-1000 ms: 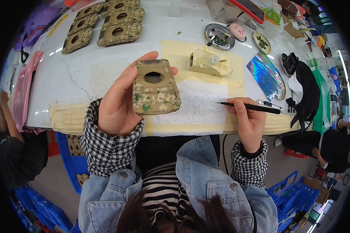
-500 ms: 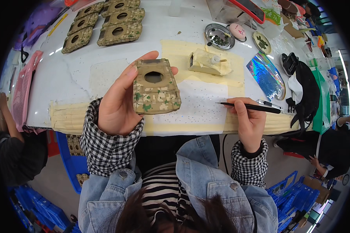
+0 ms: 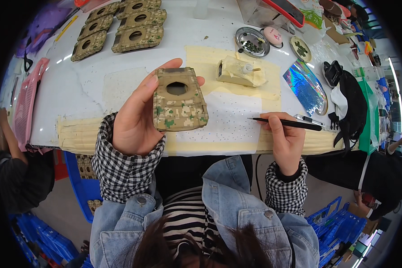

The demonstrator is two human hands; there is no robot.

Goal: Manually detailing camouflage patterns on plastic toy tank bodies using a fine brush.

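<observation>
My left hand (image 3: 138,111) is closed round a camouflage model tank hull (image 3: 183,105), raised over the near part of the table. The hull has a round hole in its top and a pixel pattern of tan, brown and green. In my right hand (image 3: 286,138) is a pair of black tweezers (image 3: 295,123), pinched between thumb and fingers, tips pointing left. Those tips hover over or rest on a white sheet (image 3: 232,120) strewn with tiny shiny bits; which of the two I cannot tell. Whether they grip a bit is too small to see.
Several matching hulls (image 3: 138,36) stand at the far left. Beyond the sheet sits a tape-wrapped block (image 3: 241,72). A metal dish (image 3: 252,42) of small dark parts, a pale dish (image 3: 300,49) and holographic film (image 3: 306,87) lie to the right. A pink basket (image 3: 30,105) is at left.
Both my hands, the hull and the tweezers stay almost still. At the right edge, a person in dark clothes has shifted position.
</observation>
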